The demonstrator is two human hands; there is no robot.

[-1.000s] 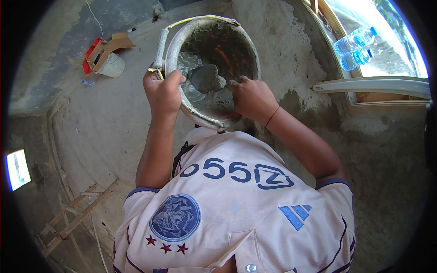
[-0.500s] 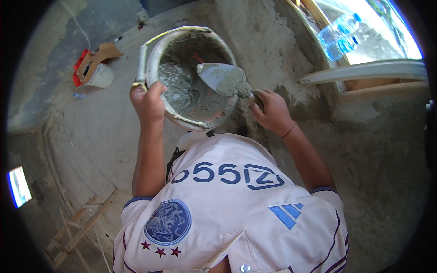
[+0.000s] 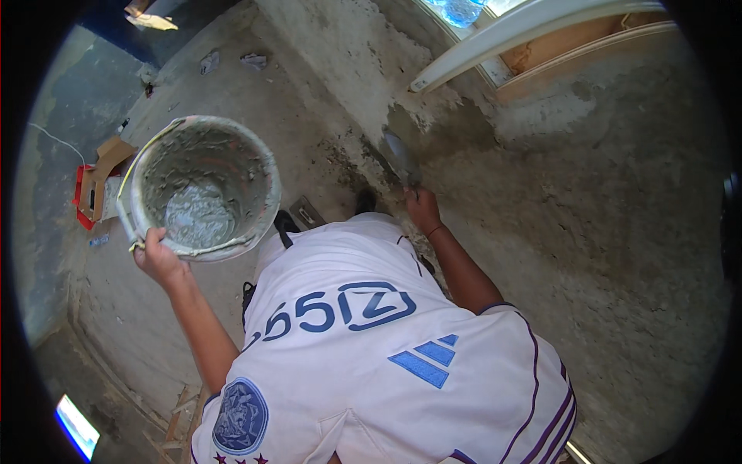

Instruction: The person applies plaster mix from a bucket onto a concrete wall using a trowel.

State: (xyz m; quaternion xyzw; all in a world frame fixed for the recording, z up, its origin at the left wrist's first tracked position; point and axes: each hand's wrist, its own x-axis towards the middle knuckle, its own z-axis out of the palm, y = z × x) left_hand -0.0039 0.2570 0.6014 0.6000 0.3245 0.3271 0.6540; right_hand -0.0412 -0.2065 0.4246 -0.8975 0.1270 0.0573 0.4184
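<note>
My left hand point(image 3: 161, 259) is closed on the near left rim of a bucket point(image 3: 267, 205), by the foot of its handle. The bucket is tilted so its inside shows, with wet grey mortar point(image 3: 202, 215) at the bottom and smears up the walls. Off to the right, my right hand point(image 3: 422, 209) grips the handle of a trowel point(image 3: 401, 157). The trowel's blade points away from me, close to the rough wall point(image 3: 533, 185). Whether mortar lies on the blade is hard to make out.
A white curved bar point(image 3: 533, 35) juts out by the window ledge at the upper right, near plastic bottles point(image 3: 462, 11). A cardboard box point(image 3: 104, 174) sits on the far left floor. A flat tool point(image 3: 308, 210) lies by my feet. A wooden frame point(image 3: 182, 414) is at the lower left.
The bucket has moved left and away from the trowel in my left hand. My right hand has swung the trowel from over the bucket to the wall. The view has turned rightward.
</note>
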